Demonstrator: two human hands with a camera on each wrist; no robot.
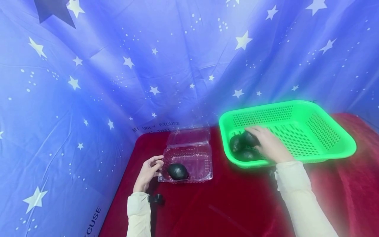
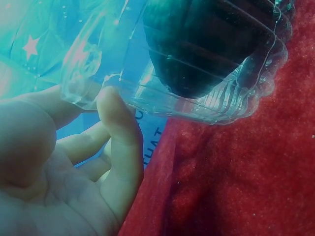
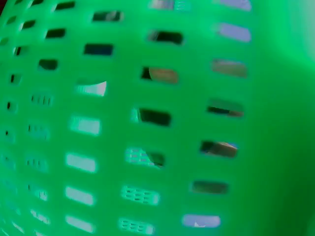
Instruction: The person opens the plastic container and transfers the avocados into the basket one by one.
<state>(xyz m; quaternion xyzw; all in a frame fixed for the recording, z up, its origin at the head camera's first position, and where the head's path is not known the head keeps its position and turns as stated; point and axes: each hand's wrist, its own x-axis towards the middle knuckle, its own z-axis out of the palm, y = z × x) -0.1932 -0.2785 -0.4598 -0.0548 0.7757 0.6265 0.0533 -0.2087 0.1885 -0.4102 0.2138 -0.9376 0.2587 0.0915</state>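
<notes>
My left hand (image 1: 148, 172) pinches the left edge of a clear plastic clamshell box (image 1: 200, 168), whose lid (image 1: 189, 135) is folded back behind it. One dark avocado (image 1: 178, 171) lies at the box's near left; the left wrist view shows this avocado (image 2: 197, 44) through the ribbed wall, with fingers (image 2: 118, 113) at the box's corner. Inside a green basket (image 1: 340, 140), my right hand (image 1: 267, 143) grips a dark avocado (image 1: 250, 139). Two more avocados (image 1: 236, 143) lie close by it. In the right wrist view the basket's slotted wall (image 3: 182, 93) hides most of that hand.
A red cloth (image 1: 189, 210) covers the table under box and basket. Blue star-printed curtain (image 1: 177, 65) hangs behind and along the left side. A black strap with a small device (image 1: 157, 198) sits at the left wrist.
</notes>
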